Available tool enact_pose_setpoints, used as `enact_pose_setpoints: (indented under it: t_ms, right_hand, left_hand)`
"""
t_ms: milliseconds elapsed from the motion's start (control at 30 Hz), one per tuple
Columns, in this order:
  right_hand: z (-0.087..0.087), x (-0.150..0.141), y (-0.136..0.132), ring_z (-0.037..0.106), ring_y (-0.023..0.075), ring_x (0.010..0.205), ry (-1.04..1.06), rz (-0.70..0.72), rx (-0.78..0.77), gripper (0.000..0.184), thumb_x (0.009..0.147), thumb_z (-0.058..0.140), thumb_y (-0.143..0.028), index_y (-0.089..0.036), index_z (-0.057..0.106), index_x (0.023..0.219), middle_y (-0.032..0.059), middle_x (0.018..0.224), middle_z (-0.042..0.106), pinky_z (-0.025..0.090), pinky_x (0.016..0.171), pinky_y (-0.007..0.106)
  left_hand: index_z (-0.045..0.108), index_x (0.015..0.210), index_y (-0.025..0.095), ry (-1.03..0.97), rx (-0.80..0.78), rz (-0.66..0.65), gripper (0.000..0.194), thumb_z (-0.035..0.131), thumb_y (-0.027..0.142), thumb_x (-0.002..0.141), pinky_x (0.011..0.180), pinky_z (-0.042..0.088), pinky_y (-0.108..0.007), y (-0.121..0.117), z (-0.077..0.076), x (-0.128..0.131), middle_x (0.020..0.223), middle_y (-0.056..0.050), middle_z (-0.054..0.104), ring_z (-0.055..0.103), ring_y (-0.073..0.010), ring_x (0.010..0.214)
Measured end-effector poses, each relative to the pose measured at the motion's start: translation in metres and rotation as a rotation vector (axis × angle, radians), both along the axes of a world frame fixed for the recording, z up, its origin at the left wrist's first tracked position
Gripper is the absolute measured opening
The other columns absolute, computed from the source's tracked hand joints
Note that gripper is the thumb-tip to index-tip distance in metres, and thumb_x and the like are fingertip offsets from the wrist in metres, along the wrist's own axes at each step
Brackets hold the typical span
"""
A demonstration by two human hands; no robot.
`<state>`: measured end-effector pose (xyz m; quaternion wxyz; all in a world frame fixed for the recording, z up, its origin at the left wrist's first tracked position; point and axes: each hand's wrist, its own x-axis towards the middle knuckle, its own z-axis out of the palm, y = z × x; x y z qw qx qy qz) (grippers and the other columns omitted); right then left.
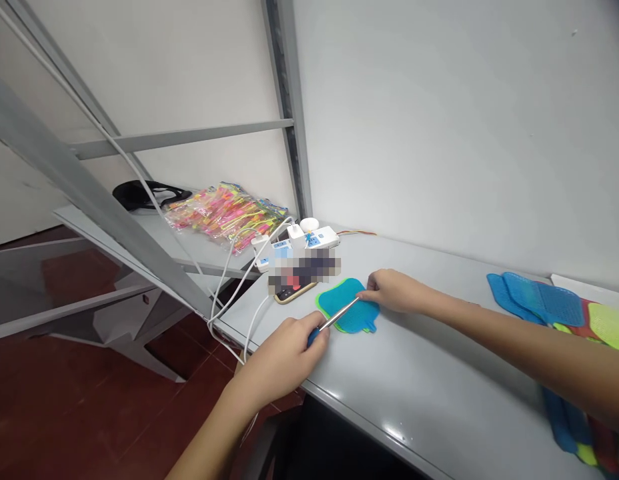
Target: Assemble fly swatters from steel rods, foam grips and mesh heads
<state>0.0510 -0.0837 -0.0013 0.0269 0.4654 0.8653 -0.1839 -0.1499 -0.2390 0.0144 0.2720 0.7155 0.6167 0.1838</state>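
Blue fly-swatter head (347, 308) lying over a green one (320, 304) on the grey surface (429, 393), right grip (389, 291) resting on its edge, clamping unclear. Left grip (284, 353) clamped around a blue-ended steel rod (337, 319), tip above the head. Blue swatters (537, 300) farther right; power strip (309, 239) beyond.

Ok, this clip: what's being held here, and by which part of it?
The left hand grips a metal rod by its blue end. The right hand lifts nothing; its fingers rest on a blue-green plastic swatter head.
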Motion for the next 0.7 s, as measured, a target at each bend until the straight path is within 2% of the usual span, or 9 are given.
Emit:
enact_pose_setpoints:
  t_ms: [100, 200, 333, 433, 567, 633, 700]
  right_hand:
    - [-0.002, 0.0, 0.0, 0.062, 0.0235, 0.073, 0.019, -0.032, 0.009, 0.057, 0.084, 0.047, -0.072, -0.017, 0.065, 0.082, 0.0117, 0.081, 0.068, 0.038, 0.058, 0.031]
    - [-0.004, -0.003, 0.0, 0.061, 0.0255, 0.073, 0.039, -0.048, -0.013, 0.06, 0.075, 0.055, -0.076, -0.016, 0.065, 0.077, 0.0123, 0.077, 0.067, 0.038, 0.059, 0.033]
    - [-0.002, -0.006, 0.002, 0.054, 0.0193, 0.064, 0.124, -0.037, -0.151, 0.051, 0.071, 0.066, -0.067, -0.018, 0.059, 0.062, 0.005, 0.062, 0.059, 0.036, 0.058, 0.031]
    - [0.009, -0.001, 0.0, 0.046, 0.0141, 0.057, 0.257, -0.06, -0.265, 0.046, 0.075, 0.063, -0.062, -0.019, 0.055, 0.062, 0.0005, 0.059, 0.052, 0.034, 0.054, 0.028]
    - [0.03, 0.027, -0.014, 0.038, 0.0107, 0.051, 0.465, -0.143, -0.363, 0.044, 0.087, 0.045, -0.062, -0.02, 0.053, 0.077, -0.0035, 0.059, 0.043, 0.031, 0.047, 0.025]
    - [0.038, 0.051, -0.026, 0.035, 0.0097, 0.05, 0.645, -0.255, -0.372, 0.042, 0.088, 0.044, -0.06, -0.02, 0.05, 0.077, -0.0049, 0.059, 0.039, 0.031, 0.045, 0.024]
    - [0.042, 0.079, -0.043, 0.033, 0.0087, 0.048, 0.922, -0.446, -0.382, 0.039, 0.084, 0.056, -0.058, -0.02, 0.049, 0.074, -0.0061, 0.058, 0.037, 0.03, 0.043, 0.023]
  left_hand:
    - [0.056, 0.089, 0.023, -0.014, 0.033, 0.042, 0.026, 0.035, 0.033, 0.099, 0.064, 0.036, -0.027, 0.0, -0.003, 0.002, 0.076, 0.002, 0.061, 0.057, -0.0173, 0.069]
    - [0.054, 0.085, 0.023, -0.041, 0.063, 0.069, 0.026, 0.036, 0.035, 0.099, 0.064, 0.036, -0.027, 0.0, -0.005, 0.003, 0.077, 0.003, 0.061, 0.056, -0.0171, 0.071]
    - [0.053, 0.082, 0.022, -0.078, 0.083, 0.085, 0.028, 0.036, 0.037, 0.1, 0.063, 0.035, -0.027, 0.001, -0.008, 0.002, 0.073, 0.004, 0.059, 0.055, -0.0166, 0.068]
    - [0.053, 0.082, 0.022, -0.111, 0.088, 0.108, 0.029, 0.036, 0.037, 0.1, 0.061, 0.033, -0.027, 0.001, -0.011, 0.006, 0.071, 0.003, 0.057, 0.054, -0.0165, 0.066]
    - [0.053, 0.081, 0.021, -0.2, 0.093, 0.08, 0.029, 0.036, 0.037, 0.1, 0.062, 0.035, -0.027, 0.0, -0.015, 0.023, 0.072, 0.002, 0.057, 0.054, -0.0166, 0.069]
    - [0.053, 0.08, 0.021, -0.271, 0.075, 0.035, 0.031, 0.036, 0.037, 0.1, 0.064, 0.036, -0.026, -0.004, -0.017, 0.035, 0.072, 0.002, 0.057, 0.055, -0.0159, 0.07]
    - [0.052, 0.077, 0.021, -0.35, 0.045, -0.026, 0.034, 0.035, 0.038, 0.101, 0.067, 0.038, -0.026, -0.008, -0.018, 0.047, 0.074, 0.002, 0.058, 0.056, -0.0149, 0.073]
